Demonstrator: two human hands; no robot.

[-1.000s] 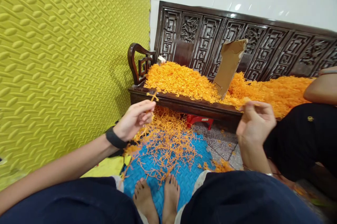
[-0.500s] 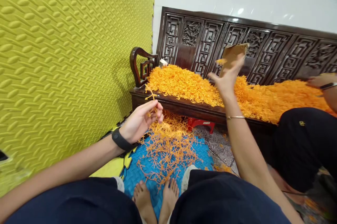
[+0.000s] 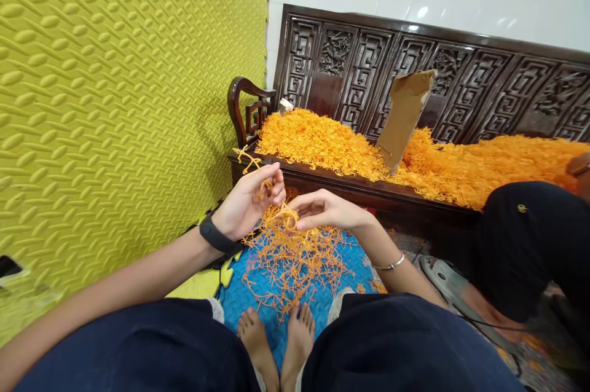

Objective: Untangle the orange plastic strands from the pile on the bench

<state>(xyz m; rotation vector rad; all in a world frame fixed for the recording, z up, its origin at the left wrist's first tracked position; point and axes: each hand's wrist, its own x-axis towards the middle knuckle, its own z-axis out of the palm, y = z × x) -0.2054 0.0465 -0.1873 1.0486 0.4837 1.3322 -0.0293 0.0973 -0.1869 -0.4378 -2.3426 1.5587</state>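
My left hand (image 3: 251,198) is closed on an orange branching strand (image 3: 247,158), whose forked end sticks up past the fingers. Beside it, my right hand (image 3: 325,211) has its fingers and thumb brought together at an orange piece (image 3: 288,215) that hangs by the left fingertips. Below both hands, a loose tangle of orange strands (image 3: 295,269) lies over a blue mat (image 3: 235,287). A long heap of small orange pieces (image 3: 322,140) covers the seat of a dark carved bench (image 3: 308,180). A cardboard piece (image 3: 405,112) stands tilted in that heap.
A yellow textured foam mat (image 3: 138,103) rises on the left. At the right are another person's dark-clothed knee (image 3: 525,244) and a hand (image 3: 579,168) by the heap. A grey-green device (image 3: 445,281) with a cable is on the floor.
My right hand has come down from the cardboard piece to the orange piece beside my left hand. The other person's hand has moved right. My left hand has hardly moved.
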